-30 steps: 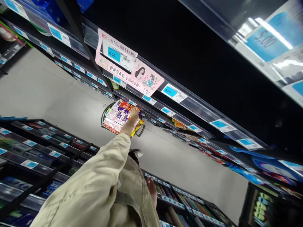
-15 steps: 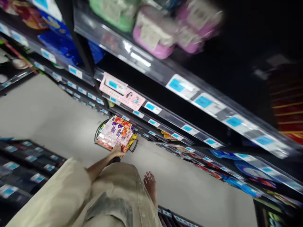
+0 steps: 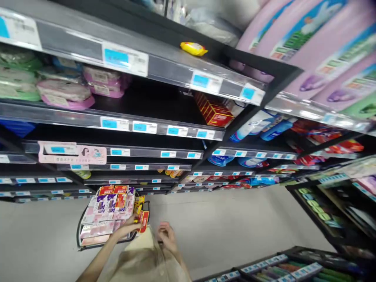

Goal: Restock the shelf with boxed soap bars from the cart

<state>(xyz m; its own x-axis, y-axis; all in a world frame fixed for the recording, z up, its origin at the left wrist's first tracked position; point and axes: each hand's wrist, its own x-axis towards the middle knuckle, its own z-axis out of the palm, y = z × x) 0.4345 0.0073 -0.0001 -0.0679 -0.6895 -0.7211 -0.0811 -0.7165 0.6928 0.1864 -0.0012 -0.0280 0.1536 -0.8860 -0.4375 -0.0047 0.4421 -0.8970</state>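
My left hand (image 3: pixel 131 226) is closed on a red box with yellow edging (image 3: pixel 143 221), at the near right side of a black-framed cart (image 3: pixel 78 231). Pink and white boxes (image 3: pixel 98 229) fill the cart in a stack. On top lie white and purple packs (image 3: pixel 106 203) and red and orange boxes (image 3: pixel 113 190). Yellow packs (image 3: pixel 139 203) stand along the right side. Close to my body, right of the red box, my right hand (image 3: pixel 168 239) has curled fingers. Something pinkish shows at its fingertips, too small and blurred to name.
Black shelving with price labels (image 3: pixel 125 58) rises in front of me. It carries red boxes (image 3: pixel 216 111), wrapped pink and green packs (image 3: pixel 63 92), a small yellow packet (image 3: pixel 194 48) and large lilac packages (image 3: pixel 311 39). Grey floor (image 3: pixel 211 219) runs along the aisle; another shelf (image 3: pixel 258 270) stands behind.
My view has swung right and levelled against the shelves. The red box now shows in my left hand by the cart. My right hand has come into view beside it.
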